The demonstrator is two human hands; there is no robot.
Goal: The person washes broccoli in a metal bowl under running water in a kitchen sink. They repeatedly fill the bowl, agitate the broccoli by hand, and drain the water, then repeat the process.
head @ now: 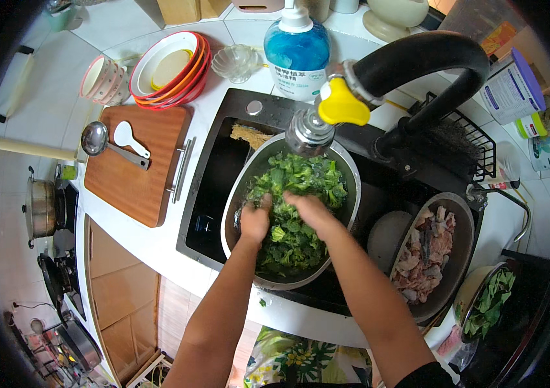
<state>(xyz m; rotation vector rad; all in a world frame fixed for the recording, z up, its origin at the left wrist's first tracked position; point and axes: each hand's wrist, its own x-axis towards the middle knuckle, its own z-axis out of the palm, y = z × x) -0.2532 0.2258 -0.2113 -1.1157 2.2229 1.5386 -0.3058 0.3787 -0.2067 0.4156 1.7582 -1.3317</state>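
Observation:
A large metal basin (227, 219) sits in the black sink, full of cut green broccoli (292, 245) in water. My left hand (256, 220) is dug into the florets at the basin's left side, its fingertips partly hidden. To the right, my right hand (311, 213) reaches over the middle of the broccoli, blurred, with fingers among the pieces. Whether either hand grips a floret cannot be made out. Right above the basin's far part hangs the metal tap head (310, 133), with a yellow lever (342, 103) on it.
An oval pan of raw meat pieces (425, 257) stands at the sink's right, near a pot of leafy greens (490, 300). Left of the sink lies a wooden cutting board (134, 194) with a ladle (95, 138) and white spoon (129, 138). Behind are stacked bowls (170, 72) and a blue soap bottle (296, 58).

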